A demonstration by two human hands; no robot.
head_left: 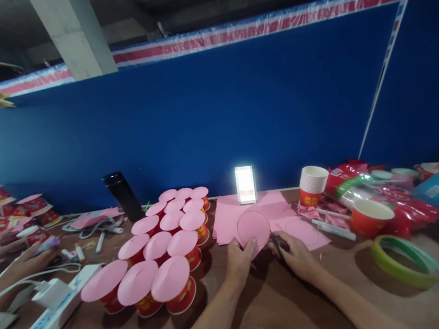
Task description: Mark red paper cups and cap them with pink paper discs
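Observation:
My left hand (239, 260) pinches the lower edge of a round pink paper disc (253, 226) and holds it upright over the brown table (283, 305). My right hand (296, 253) is closed round dark scissors (276, 246), just right of the disc. Behind the disc lie loose pink paper sheets (226, 222). To the left stand several red paper cups capped with pink discs (166, 250), set in rows.
A lit phone (245, 184) and a black flask (123, 196) lean at the blue wall. A cup stack (312, 184), an open red cup (369, 216), red packets (365, 190), a marker (333, 229) and green tape roll (405, 259) sit right. Another person's hands (12, 262) and a power strip (42, 316) are left.

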